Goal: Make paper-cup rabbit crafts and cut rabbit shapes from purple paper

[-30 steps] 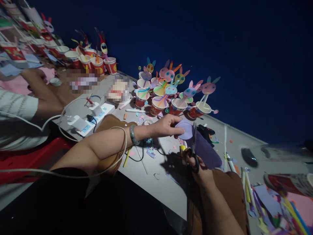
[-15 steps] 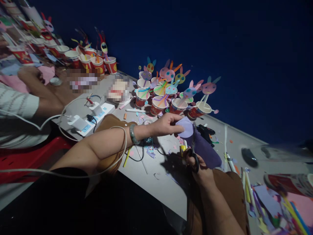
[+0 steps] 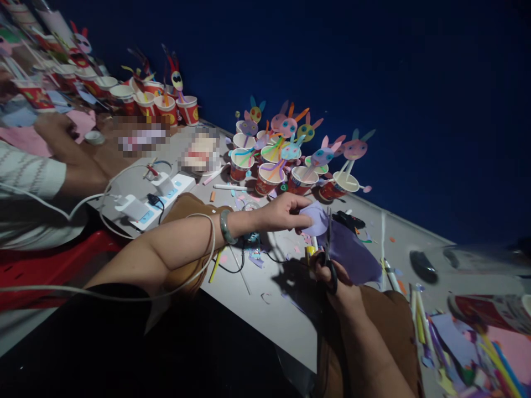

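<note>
Between the thumb and fingers of my left hand (image 3: 286, 213) is a rounded piece of light purple paper (image 3: 317, 220). My right hand (image 3: 338, 276) is closed around the dark handles of a pair of scissors (image 3: 329, 237). Their blades point away from me, along the right edge of the light paper; I cannot tell whether they touch it. Behind the scissors hangs a larger darker purple sheet (image 3: 352, 254), partly hidden by them. A yellow object (image 3: 310, 252) lies on the table by my right fingers.
Paper cups (image 3: 269, 178) with paper animal heads stand along the far edge. A white power strip (image 3: 160, 202) with cables lies left. A co-worker's arm (image 3: 78, 160) rests beyond it. Paper scraps and coloured strips (image 3: 464, 342) are heaped at right. A black object (image 3: 350, 220) sits behind the purple sheet.
The light purple paper has turned slightly in my left hand and shifted a little. The darker sheet has swung a little to the right. The scissors stay nearly in place.
</note>
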The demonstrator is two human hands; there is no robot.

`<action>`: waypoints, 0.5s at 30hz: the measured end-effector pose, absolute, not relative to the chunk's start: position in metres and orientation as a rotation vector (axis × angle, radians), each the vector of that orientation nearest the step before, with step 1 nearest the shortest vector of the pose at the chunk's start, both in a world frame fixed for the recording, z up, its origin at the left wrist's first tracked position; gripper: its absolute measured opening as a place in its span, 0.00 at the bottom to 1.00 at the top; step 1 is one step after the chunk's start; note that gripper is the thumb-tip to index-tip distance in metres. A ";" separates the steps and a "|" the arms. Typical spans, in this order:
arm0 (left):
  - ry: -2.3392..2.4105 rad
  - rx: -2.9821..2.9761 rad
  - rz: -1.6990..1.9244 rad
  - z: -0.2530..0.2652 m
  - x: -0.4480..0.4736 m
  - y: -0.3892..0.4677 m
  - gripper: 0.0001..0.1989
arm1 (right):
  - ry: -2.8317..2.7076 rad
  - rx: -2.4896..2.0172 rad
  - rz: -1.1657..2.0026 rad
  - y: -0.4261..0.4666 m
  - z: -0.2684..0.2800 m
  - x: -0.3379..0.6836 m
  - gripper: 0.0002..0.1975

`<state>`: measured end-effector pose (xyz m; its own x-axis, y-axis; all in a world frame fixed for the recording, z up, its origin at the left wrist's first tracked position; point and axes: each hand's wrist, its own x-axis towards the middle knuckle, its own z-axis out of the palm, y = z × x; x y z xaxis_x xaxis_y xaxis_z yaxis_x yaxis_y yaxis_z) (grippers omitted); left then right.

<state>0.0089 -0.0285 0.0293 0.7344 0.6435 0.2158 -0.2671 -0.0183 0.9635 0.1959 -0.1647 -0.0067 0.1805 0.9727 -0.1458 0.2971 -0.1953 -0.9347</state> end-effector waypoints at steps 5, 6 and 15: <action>0.310 1.419 0.752 0.028 0.008 -0.028 0.10 | -1.298 -1.601 1.046 -0.161 0.002 0.192 0.23; 0.309 1.418 0.755 0.028 0.008 -0.027 0.11 | -1.288 -1.597 1.045 -0.161 0.003 0.192 0.23; 0.328 1.440 0.762 0.026 0.012 -0.032 0.17 | -1.227 -1.756 0.922 -0.169 -0.011 0.200 0.21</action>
<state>0.0120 -0.0321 0.0258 0.7282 0.6431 0.2371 -0.2702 -0.0485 0.9616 0.2002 -0.1691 -0.0113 0.2683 0.9556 -0.1217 0.3831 -0.2217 -0.8967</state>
